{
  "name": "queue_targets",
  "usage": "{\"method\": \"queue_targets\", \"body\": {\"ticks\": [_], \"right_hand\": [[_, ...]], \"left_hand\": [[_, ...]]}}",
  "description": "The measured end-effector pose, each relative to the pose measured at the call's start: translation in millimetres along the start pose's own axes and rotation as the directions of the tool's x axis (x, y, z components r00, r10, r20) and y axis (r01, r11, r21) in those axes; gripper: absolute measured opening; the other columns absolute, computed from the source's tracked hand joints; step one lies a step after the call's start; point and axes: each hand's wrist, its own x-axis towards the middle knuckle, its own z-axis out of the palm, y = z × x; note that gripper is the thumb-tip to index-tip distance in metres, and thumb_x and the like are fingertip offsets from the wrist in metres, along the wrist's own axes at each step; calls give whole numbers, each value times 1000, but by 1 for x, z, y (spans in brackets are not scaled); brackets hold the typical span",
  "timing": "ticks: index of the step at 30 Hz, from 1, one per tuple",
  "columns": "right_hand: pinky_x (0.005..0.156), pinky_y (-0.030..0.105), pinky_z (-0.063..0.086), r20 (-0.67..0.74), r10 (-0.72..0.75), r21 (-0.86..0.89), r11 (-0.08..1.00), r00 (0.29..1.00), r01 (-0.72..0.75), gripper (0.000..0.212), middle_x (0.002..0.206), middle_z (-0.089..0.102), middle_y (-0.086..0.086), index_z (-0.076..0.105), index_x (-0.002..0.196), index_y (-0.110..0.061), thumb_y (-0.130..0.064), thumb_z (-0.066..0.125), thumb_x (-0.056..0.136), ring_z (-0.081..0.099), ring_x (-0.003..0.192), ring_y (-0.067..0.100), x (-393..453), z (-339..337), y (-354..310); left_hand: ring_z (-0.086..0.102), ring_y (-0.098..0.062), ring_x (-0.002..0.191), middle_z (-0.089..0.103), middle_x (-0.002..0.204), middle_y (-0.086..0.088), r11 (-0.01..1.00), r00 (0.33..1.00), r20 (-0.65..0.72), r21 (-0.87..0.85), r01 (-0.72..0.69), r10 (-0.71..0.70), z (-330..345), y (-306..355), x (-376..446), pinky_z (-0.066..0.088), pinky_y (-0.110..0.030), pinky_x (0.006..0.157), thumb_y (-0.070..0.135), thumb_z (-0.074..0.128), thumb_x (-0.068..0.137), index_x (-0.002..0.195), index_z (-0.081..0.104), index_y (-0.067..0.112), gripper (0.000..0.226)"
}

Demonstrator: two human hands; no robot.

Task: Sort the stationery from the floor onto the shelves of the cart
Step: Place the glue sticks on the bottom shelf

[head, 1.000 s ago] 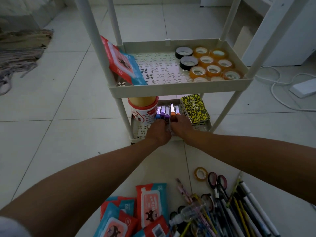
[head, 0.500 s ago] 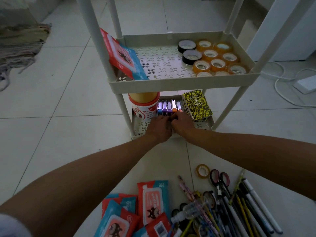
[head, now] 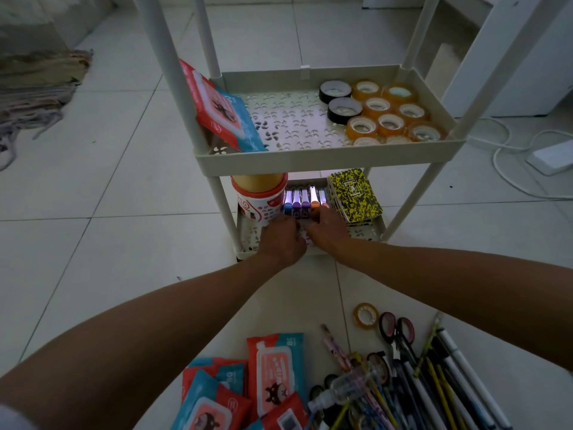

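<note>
A row of markers (head: 299, 198) with blue, purple and orange caps lies on the cart's lower shelf (head: 248, 245), between a red-and-white tub (head: 260, 203) and a yellow-black notebook (head: 355, 193). My left hand (head: 282, 240) and my right hand (head: 328, 229) sit side by side over the markers' near ends, fingers curled down on them. The middle shelf (head: 328, 156) holds tape rolls (head: 387, 116) at the right and a wipes pack (head: 220, 110) leaning at the left.
On the floor near me lie wipes packs (head: 273, 377), a pile of pens and pencils (head: 434, 383), scissors (head: 397, 330), a tape roll (head: 366, 315) and a small spray bottle (head: 344, 387). A power strip (head: 552, 156) with cable lies right of the cart, a rug (head: 34, 88) far left.
Both hands have stayed pressed on the markers' near ends on the lower shelf. Only the view has shifted slightly.
</note>
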Motion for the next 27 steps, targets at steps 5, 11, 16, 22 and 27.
{"method": "queue_targets", "body": {"ticks": [5, 11, 16, 22, 27], "right_hand": [[80, 37, 48, -20, 18, -62, 998, 1000, -19, 19, 104, 61, 17, 54, 93, -7, -16, 63, 78, 58, 98, 32, 4, 0, 3], [78, 30, 41, -4, -13, -122, 992, 1000, 12, 29, 103, 57, 5, 65, 106, -2, -22, 65, 85, 55, 95, 22, 6, 2, 8], [81, 28, 45, -83, -137, -152, 981, 987, 123, 20, 103, 68, 16, 72, 92, -1, 2, 59, 78, 63, 99, 28, -7, -12, 13], [71, 33, 43, -52, -374, -183, 915, 926, 359, 16, 86, 64, 17, 67, 85, 2, -3, 56, 75, 57, 82, 25, -48, -27, 24], [80, 36, 51, 139, -325, -253, 902, 936, 350, 14, 91, 71, 14, 73, 90, -1, 0, 63, 80, 65, 90, 27, -85, -42, 32]], "left_hand": [[64, -22, 87, 70, 91, -7, 998, 999, 36, -57, -33, 35, 4, 0, 5, 56, -41, 81, 18, 58, 84, 91, 70, 9, 16], [64, -28, 97, 68, 106, -15, 986, 999, 20, -161, -40, 44, 2, -7, -1, 51, -32, 80, 4, 58, 88, 108, 66, 2, 22], [58, -25, 105, 66, 112, -13, 976, 977, -171, -157, -153, 126, -7, -3, -29, 38, -24, 85, 5, 61, 88, 112, 66, 3, 24], [62, -28, 98, 69, 105, -14, 930, 926, -211, -127, -344, 314, -24, 6, -64, 46, -33, 84, 1, 63, 82, 107, 68, 4, 25], [65, -25, 103, 71, 109, -9, 936, 943, 23, -126, -328, 333, -23, 17, -101, 51, -38, 92, 5, 64, 86, 109, 69, 5, 24]]}}
